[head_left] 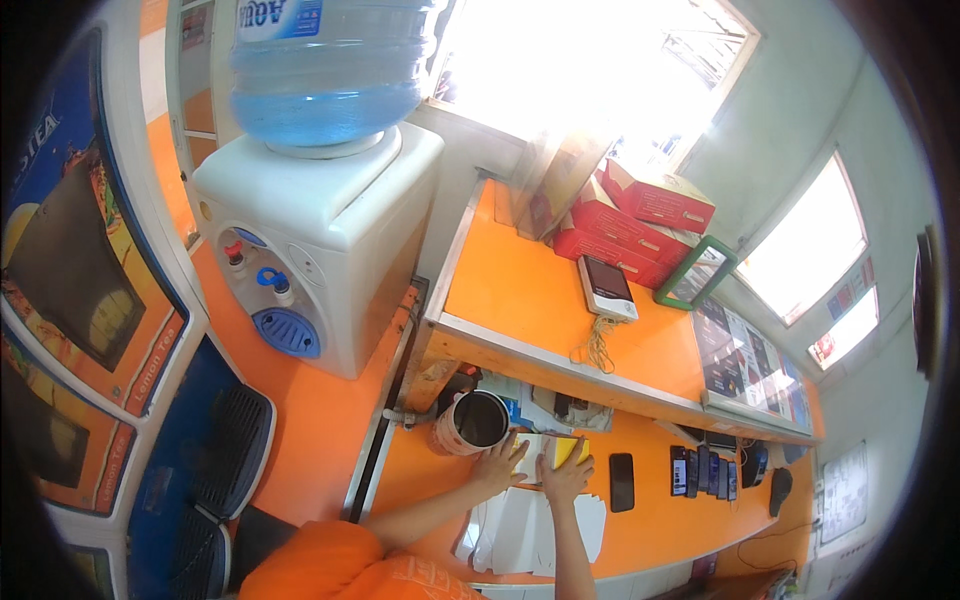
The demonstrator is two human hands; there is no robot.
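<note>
Both my hands are at a small flat white-and-yellow stack (535,453), perhaps paper or cards, on the orange counter (430,540). My left hand (495,468) lies at its left edge with fingers spread and touching the white part. Over the yellow part, my right hand (567,475) grips the right side, thumb and fingers apart across it. White sheets (515,530) lie fanned out below my hands, partly behind my right forearm. Just right of my right hand is a black smartphone (622,483).
A bucket (480,420) with a dark inside stands left of the stack. Several phones (703,473) line the counter at right. Above is an orange shelf (500,270) with red boxes (630,230) and a small screened device (607,288). A water dispenser (345,230) stands at left.
</note>
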